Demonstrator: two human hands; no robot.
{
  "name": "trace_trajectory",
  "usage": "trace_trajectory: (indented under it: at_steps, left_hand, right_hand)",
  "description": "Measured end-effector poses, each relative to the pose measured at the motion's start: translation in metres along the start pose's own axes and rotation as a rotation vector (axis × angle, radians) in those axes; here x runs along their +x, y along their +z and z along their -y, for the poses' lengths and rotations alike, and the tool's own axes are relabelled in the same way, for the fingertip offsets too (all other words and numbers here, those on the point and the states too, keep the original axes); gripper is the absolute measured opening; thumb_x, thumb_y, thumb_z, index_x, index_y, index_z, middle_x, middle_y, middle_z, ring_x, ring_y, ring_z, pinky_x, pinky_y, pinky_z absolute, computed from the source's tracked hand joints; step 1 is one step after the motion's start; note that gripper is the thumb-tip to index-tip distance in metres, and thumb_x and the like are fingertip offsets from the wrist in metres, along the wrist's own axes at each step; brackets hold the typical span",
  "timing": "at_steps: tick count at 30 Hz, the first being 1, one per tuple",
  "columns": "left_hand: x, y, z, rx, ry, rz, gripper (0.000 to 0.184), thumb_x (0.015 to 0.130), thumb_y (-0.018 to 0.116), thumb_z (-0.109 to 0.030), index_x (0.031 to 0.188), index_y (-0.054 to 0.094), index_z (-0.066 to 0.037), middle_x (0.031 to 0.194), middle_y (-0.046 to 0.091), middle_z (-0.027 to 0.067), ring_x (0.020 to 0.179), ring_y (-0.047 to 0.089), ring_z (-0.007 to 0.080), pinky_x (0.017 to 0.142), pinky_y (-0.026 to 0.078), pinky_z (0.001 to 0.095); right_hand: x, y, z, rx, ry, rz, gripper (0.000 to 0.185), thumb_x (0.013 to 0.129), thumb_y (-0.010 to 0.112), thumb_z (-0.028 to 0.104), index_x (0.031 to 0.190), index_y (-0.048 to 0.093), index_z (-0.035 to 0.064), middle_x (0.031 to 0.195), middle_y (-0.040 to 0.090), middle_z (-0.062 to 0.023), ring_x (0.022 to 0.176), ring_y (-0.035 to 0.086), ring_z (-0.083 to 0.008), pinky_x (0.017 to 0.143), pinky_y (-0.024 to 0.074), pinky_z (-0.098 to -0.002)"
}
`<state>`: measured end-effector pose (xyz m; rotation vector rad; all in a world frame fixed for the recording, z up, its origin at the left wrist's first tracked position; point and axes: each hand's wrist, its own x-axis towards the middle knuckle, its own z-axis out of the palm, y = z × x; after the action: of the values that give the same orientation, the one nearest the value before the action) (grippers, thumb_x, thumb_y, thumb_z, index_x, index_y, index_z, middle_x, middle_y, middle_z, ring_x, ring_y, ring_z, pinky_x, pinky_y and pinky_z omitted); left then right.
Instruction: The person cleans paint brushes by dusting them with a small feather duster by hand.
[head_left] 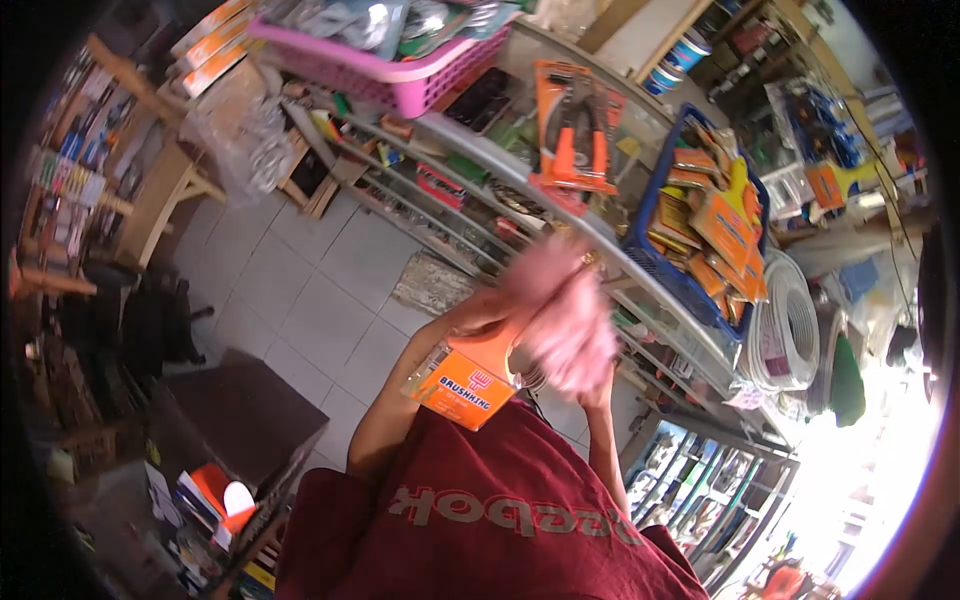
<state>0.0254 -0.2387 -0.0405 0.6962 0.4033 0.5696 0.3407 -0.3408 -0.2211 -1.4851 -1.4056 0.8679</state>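
In my left hand (482,312) is a paintbrush with an orange handle, its head inside an orange Brushking sleeve (470,385) that points down toward my shirt. A pink cloth (565,325), smeared by motion, lies against the handle side of the brush. My right hand (598,388) is closed on this cloth at its lower right, with most of the fingers hidden behind it. Just beyond the hands runs the edge of a glass display counter (480,145).
A blue basket (650,270) with several orange-packed brushes stands on the counter. Nearby are orange-handled pliers (578,130), a pink basket (400,75) of packaged goods and coiled white cable (785,320). A dark brown box-shaped piece of furniture (240,410) and a black chair (160,320) stand at left.
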Motion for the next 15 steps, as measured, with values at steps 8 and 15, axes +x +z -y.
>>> trace_trajectory:
  at_steps: [8,15]
  left_hand:
    - [-0.052,0.015,0.025,-0.26,0.392,-0.414,0.044,0.089,0.058,-0.039,0.111,0.053,-0.001,0.079,0.057,0.0022,0.071,0.055,0.0084,0.064,0.048,0.0241]
    - [-0.082,0.02,0.059,-0.124,0.283,-0.242,0.041,0.089,0.057,-0.042,0.09,0.058,-0.001,0.074,0.057,0.0017,0.067,0.055,0.0079,0.059,0.046,0.0231]
  right_hand:
    - [0.038,0.009,0.034,0.022,-0.033,0.517,0.052,0.08,0.063,0.022,0.125,0.047,-0.0004,0.128,0.049,-0.0211,0.113,0.052,-0.0201,0.092,0.0447,-0.0372]
    - [0.056,0.003,0.064,-0.618,-0.165,0.889,0.034,0.076,0.067,0.021,0.1,0.06,-0.0015,0.1,0.065,-0.0105,0.094,0.062,-0.02,0.081,0.0481,-0.0333]
